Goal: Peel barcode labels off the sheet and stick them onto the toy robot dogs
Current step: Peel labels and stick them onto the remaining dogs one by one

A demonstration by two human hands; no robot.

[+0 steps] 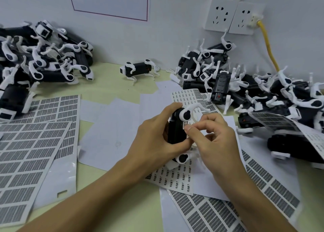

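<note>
Left hand (154,133) wraps the black-and-white plastic toy dog (177,128), turning its flank up | right hand (208,135) pinches small white barcode label (186,124) against it, likely pressing it flat.

1 head-worn camera looks forward and down, close over the table (108,77).

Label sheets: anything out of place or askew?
Yes. One label sheet is draped crooked over the right pile of toy dogs, off the table. The sheets at left overlap askew.
</note>
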